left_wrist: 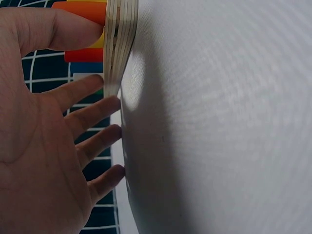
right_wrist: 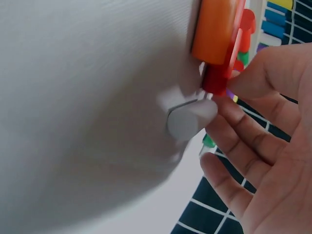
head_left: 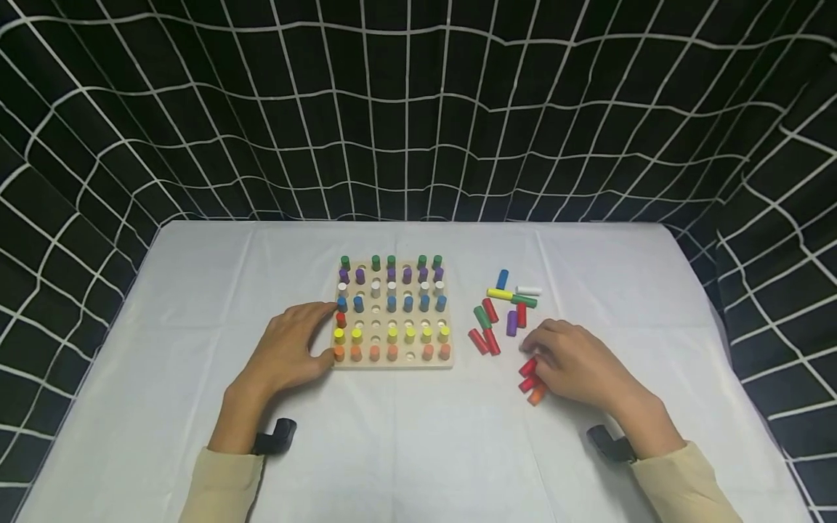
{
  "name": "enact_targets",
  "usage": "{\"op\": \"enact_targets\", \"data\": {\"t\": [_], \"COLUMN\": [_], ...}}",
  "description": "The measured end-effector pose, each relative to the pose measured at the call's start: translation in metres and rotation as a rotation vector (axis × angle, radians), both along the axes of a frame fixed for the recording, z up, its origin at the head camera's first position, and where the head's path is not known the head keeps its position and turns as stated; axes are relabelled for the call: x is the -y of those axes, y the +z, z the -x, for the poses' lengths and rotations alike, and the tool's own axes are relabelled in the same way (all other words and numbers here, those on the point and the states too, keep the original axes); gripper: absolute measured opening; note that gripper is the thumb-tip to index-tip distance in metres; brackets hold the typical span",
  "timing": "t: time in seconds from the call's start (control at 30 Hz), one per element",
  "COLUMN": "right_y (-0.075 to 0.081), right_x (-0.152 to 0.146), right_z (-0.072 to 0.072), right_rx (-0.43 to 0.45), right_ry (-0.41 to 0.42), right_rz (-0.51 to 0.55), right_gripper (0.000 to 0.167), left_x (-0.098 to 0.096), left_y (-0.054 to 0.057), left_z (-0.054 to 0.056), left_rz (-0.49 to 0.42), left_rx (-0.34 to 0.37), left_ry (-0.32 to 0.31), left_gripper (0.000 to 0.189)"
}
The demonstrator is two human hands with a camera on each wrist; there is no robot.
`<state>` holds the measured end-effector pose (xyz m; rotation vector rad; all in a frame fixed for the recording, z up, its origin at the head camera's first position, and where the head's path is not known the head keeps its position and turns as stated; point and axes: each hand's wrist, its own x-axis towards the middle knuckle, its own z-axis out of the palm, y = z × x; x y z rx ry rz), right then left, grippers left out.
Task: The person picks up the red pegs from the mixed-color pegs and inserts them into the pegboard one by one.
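Observation:
My left hand (head_left: 288, 349) rests at the left edge of a wooden pegboard (head_left: 392, 365), thumb by the near corner and fingers spread along the side. Rows of coloured pegs stand in the board, with some holes bare. Just right of the loose pegs, my right hand (head_left: 575, 363) reaches low over the table. In the right wrist view its thumb is at a red peg (right_wrist: 217, 80), beside an orange peg (right_wrist: 212, 34). The loosely bent fingers come right up to a white peg (right_wrist: 183, 124) lying on the cloth, which the hand hides in the head view.
Between the board and my right hand lie several loose pegs, among them a yellow peg (head_left: 500, 294), a blue peg (head_left: 502, 279) and a purple peg (head_left: 511, 324). A white cloth (head_left: 392, 436) covers the table. Dark netted walls (head_left: 405, 109) stand behind and at both sides.

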<state>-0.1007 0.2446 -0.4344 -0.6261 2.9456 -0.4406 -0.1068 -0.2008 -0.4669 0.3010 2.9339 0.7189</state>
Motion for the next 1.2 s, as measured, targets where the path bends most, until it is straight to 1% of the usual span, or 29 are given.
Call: {"op": "enact_targets", "data": {"t": [0.1, 0.3, 0.63, 0.87, 1.2], "right_y": [-0.001, -0.001, 0.001, 0.006, 0.013], "right_x": [-0.002, -0.002, -0.004, -0.004, 0.004], "right_z": [-0.001, 0.001, 0.006, 0.009, 0.012], "right_rx": [0.014, 0.022, 0.048, 0.032, 0.007], "right_ry": [-0.004, -0.001, -0.023, -0.011, 0.005], "right_rz": [0.001, -0.003, -0.019, 0.004, 0.040], "right_gripper": [0.023, 0.018, 0.022, 0.024, 0.025], "left_x": [0.001, 0.000, -0.001, 0.000, 0.000], "left_y": [0.000, 0.000, 0.000, 0.000, 0.001], "left_z": [0.000, 0.000, 0.001, 0.000, 0.000], "left_rz": [0.004, 0.006, 0.009, 0.015, 0.006], "left_rx": [-0.001, 0.000, 0.000, -0.003, -0.007], "left_ry": [0.003, 0.000, 0.000, 0.000, -0.002], "left_gripper": [0.077, 0.077, 0.077, 0.077, 0.076]}}
